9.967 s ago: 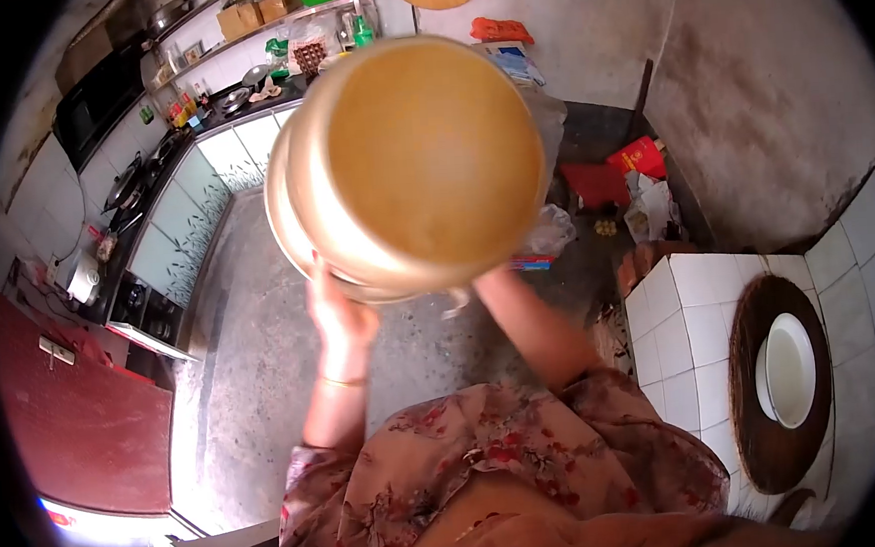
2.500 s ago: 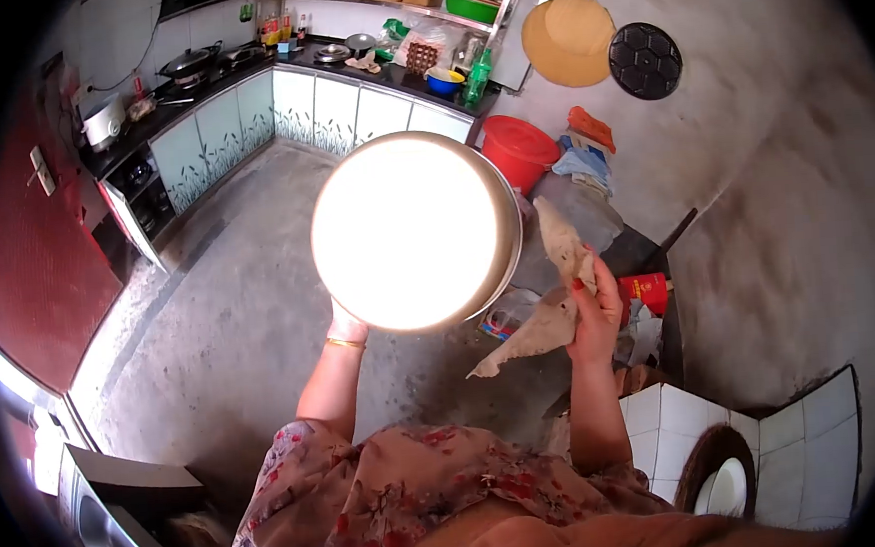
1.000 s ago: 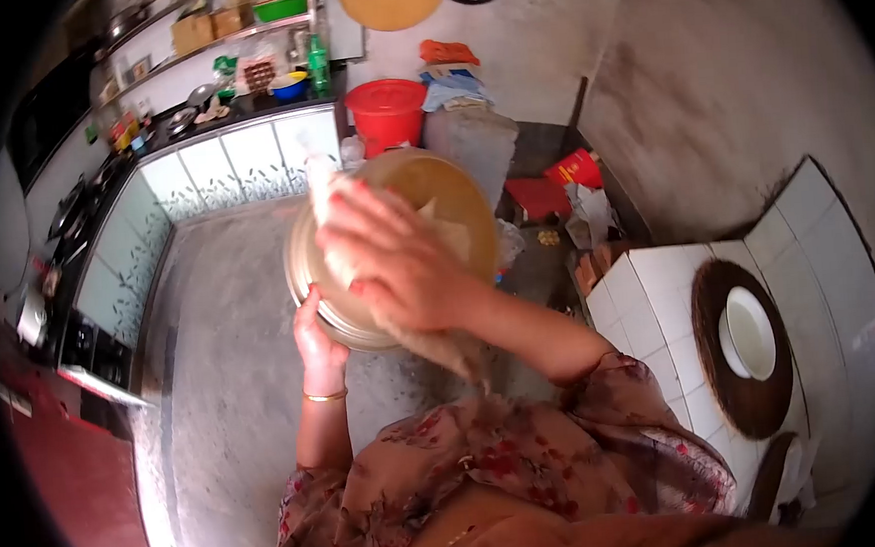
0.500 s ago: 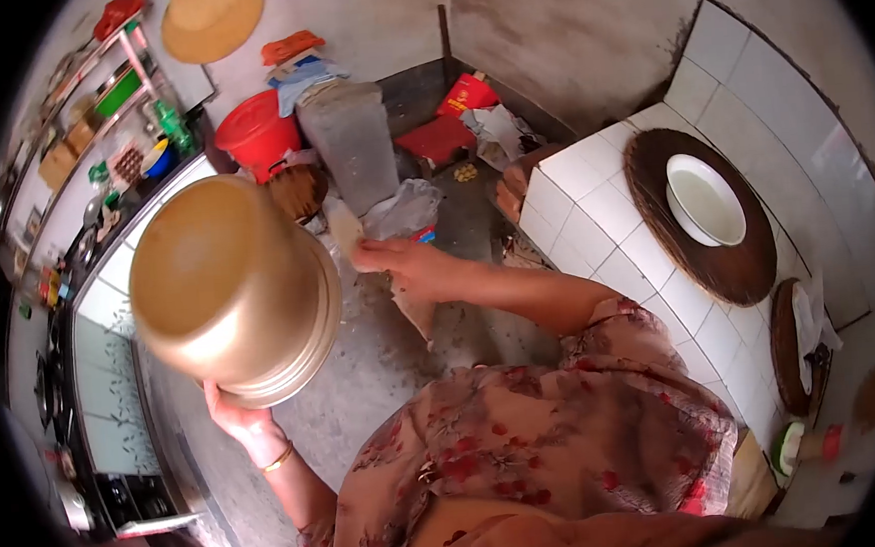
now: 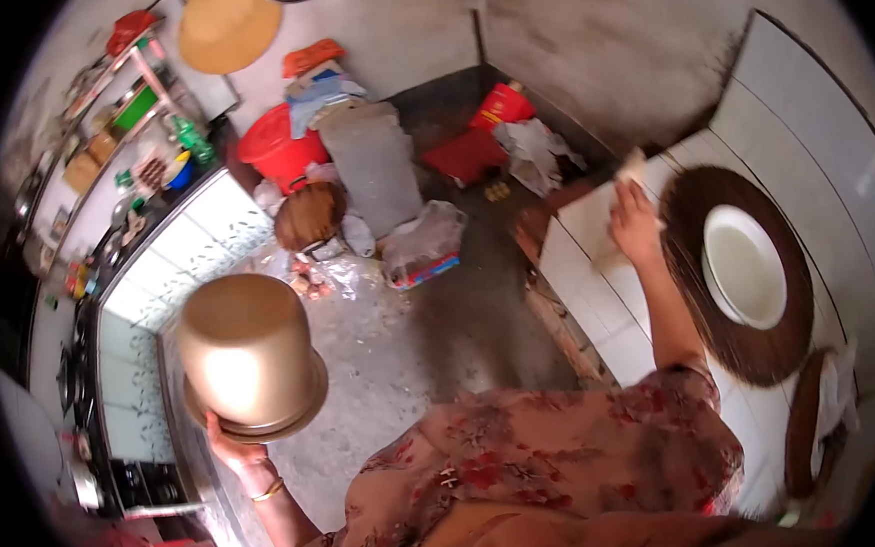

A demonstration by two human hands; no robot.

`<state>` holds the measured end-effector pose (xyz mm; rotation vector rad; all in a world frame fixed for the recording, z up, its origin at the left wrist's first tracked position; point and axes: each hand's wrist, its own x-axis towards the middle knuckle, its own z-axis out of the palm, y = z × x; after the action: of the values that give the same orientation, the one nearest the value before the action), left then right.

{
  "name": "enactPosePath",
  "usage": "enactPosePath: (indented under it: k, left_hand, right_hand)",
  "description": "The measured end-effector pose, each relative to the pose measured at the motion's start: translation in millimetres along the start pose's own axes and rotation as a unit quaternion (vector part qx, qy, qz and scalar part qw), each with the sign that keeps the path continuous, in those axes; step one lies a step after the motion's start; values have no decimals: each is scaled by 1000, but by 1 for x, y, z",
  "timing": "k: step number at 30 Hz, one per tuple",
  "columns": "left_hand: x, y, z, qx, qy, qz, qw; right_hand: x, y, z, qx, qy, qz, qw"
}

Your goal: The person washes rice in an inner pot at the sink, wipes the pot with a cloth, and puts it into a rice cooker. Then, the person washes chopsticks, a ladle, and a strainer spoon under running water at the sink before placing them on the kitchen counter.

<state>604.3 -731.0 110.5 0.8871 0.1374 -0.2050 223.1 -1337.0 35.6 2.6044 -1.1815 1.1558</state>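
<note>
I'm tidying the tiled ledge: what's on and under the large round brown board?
A white bowl sits on the large round board. White tiles show beside the board; whatever lies directly beneath is covered.

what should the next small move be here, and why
Probably lay the pale cloth down on the white tiles: the right hand, blurred, appears to hold it over them. That would free this hand to steady the upturned pot, which only the left hand supports, near its rim.
</note>
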Motion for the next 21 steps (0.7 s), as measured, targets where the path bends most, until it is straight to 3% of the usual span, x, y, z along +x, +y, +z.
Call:
enactPosePath:
  k: [4,7,13,15,16,18,20,21]
  left_hand:
    - [-5,-19,-23,11,69,33,997]
    - [-18,-20,-67,-18,106,51,993]
    - [-53,-2,-165,-91,235,123,960]
    - [-69,7,-185,-111,242,138,954]
    - [-73,13,-196,-121,273,146,943]
    - [-80,25,-216,-117,320,156,927]
    - [-78,39,-244,-118,365,154,911]
    - [-72,45,-268,-118,362,161,910]
  right_hand:
    - [-56,91,93,-122,-145,76,979]
    - [-57,61,85,-199,-270,183,924]
    - [-52,69,87,-133,-266,184,937]
    - [-42,73,94,-19,-261,222,939]
    - [-40,91,113,-88,-303,223,922]
    - [-28,102,158,-144,-242,216,935]
    - [-18,13,147,-104,-39,199,974]
    - [-15,-31,149,-32,47,111,992]
